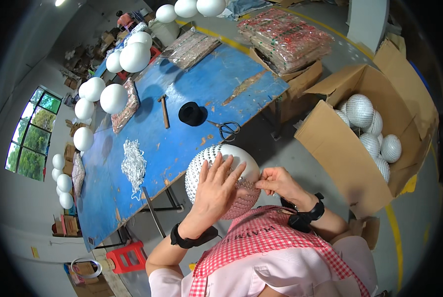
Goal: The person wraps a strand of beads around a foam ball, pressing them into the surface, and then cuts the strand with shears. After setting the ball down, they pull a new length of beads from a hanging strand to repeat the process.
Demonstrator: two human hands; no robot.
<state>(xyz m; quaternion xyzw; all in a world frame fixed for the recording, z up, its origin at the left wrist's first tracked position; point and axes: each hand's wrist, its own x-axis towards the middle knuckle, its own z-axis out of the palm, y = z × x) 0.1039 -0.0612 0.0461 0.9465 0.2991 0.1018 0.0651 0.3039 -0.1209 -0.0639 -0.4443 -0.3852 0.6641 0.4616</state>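
Note:
A large white ball [248, 154] rests against my apron at the table's near edge. Rows of silver studs cover much of it, while a patch at its upper right is smooth. My left hand [213, 190] lies across the ball with its fingers spread. At the ball's right side my right hand [282, 185] has thumb and forefinger pinched together against the surface; whatever is between them is too small to make out. On the blue table [182, 143] lies a heap of silver bead strands [134, 164]. Black-handled scissors [228, 130] sit just beyond the ball.
A hammer [165, 111] and a black roll [192, 114] lie on the table. Plain white balls [113, 98] hang along its far left side. Right of me stands an open carton [345, 161] with several studded balls [360, 111]. A red stool [126, 257] is at lower left.

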